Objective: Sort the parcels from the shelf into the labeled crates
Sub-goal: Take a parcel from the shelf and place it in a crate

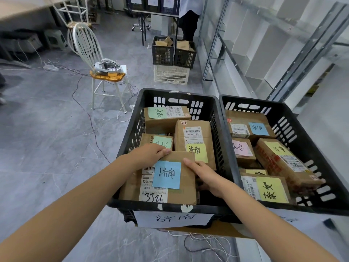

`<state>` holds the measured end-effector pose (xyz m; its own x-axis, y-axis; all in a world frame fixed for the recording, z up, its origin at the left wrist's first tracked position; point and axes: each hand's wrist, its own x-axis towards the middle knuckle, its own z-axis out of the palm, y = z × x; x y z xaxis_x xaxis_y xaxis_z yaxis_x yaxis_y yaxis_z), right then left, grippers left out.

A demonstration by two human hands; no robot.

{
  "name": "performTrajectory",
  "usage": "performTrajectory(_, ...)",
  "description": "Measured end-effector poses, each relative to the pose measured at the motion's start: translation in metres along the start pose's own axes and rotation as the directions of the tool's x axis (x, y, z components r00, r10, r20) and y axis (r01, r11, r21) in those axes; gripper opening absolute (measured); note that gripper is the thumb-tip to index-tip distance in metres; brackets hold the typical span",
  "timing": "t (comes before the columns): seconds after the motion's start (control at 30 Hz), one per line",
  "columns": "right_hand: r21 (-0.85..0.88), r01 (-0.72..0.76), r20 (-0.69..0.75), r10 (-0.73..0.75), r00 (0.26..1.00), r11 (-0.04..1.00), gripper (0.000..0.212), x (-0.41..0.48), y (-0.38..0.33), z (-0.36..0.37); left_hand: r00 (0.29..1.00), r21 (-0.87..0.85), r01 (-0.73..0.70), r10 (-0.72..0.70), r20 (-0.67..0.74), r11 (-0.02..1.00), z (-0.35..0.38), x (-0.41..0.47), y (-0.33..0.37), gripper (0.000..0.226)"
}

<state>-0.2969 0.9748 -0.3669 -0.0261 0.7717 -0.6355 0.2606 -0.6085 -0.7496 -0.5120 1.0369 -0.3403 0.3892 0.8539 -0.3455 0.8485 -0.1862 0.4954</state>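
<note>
Cardboard parcel [187, 188] in crate [126, 142]; L hand [149, 154] grips far corner; R hand [209, 178] grips side.

Dead ahead, side by side and touching: left crate [130, 133] and right crate [294, 110], parcels lying inside both. At near end of left crate, on top of the rest: near parcel [188, 190], held by left hand [149, 154] at its far left corner and right hand [207, 178] along its right edge. On left crate's front wall: paper label [173, 218]. Behind, to the left: chair [105, 74]. Further back: two small crates [163, 52] on a third crate [171, 74]. Along the right: shelf [264, 44].
</note>
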Motion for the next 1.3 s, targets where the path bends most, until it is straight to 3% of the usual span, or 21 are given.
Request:
performTrajectory(0.07, 0.016, 0.019, 0.000, -0.019, 1.000, 1.000, 0.088, -0.004, -0.005, -0.005, 0.997, -0.070, -0.013, 0.007, -0.083, 0.997, -0.006, -0.001, -0.002, 0.033)
performTrajectory(0.13, 0.085, 0.084, -0.043, -0.080, 0.996, 0.993, 0.081, -0.007, -0.013, -0.013, 0.963, -0.146, -0.051, 0.010, -0.271, 0.988, -0.017, -0.003, -0.008, 0.025)
performTrajectory(0.23, 0.234, 0.138, -0.164, -0.101, 0.981, 0.962, 0.080, -0.004, -0.021, -0.024, 0.843, -0.217, -0.101, -0.032, -0.537, 0.971, -0.036, -0.008, -0.019, 0.027)
performTrajectory(0.33, 0.399, 0.125, -0.233, -0.031, 0.972, 0.908, 0.092, 0.002, -0.022, -0.016, 0.737, -0.263, -0.070, -0.128, -0.664, 0.962, -0.050, -0.008, -0.028, 0.033)
performTrajectory(0.4, 0.471, 0.130, -0.216, -0.029, 0.976, 0.873, 0.078, 0.001, -0.023, -0.003, 0.737, -0.272, -0.049, -0.149, -0.659, 0.961, -0.052, -0.009, -0.030, 0.033)
performTrajectory(0.47, 0.492, 0.050, -0.087, -0.009, 0.996, 0.869, 0.079, -0.002, -0.019, 0.011, 0.755, -0.266, -0.050, -0.138, -0.641, 0.963, -0.048, -0.010, -0.031, 0.031)
performTrajectory(0.6, 0.415, -0.067, 0.094, 0.030, 0.995, 0.907, 0.084, -0.006, -0.007, 0.016, 0.812, -0.215, 0.022, -0.143, -0.566, 0.976, -0.035, -0.007, -0.041, 0.034)
performTrajectory(0.7, 0.318, -0.122, 0.189, 0.063, 0.980, 0.940, 0.062, -0.013, -0.007, 0.015, 0.823, -0.159, 0.056, -0.136, -0.551, 0.986, -0.029, -0.006, -0.043, 0.033)
performTrajectory(0.8, 0.234, -0.080, 0.154, 0.045, 0.987, 0.969, 0.061, -0.006, -0.013, 0.026, 0.828, -0.120, 0.068, -0.123, -0.548, 0.990, -0.026, -0.004, -0.038, 0.037)
performTrajectory(0.93, -0.052, 0.093, 0.073, -0.089, 0.993, 0.994, 0.056, 0.005, -0.028, 0.045, 0.856, 0.021, 0.118, -0.091, -0.508, 0.993, -0.022, -0.001, -0.038, 0.041)
performTrajectory(1.1, -0.195, 0.127, 0.043, -0.121, 0.992, 0.973, 0.047, 0.003, -0.040, 0.042, 0.887, 0.122, 0.135, -0.065, -0.458, 0.983, -0.012, -0.003, -0.035, 0.041)
performTrajectory(1.3, -0.402, 0.201, -0.209, -0.303, 0.930, 0.893, 0.030, 0.001, -0.056, 0.011, 0.929, 0.085, 0.071, -0.035, -0.370, 0.994, -0.011, -0.002, -0.019, 0.036)
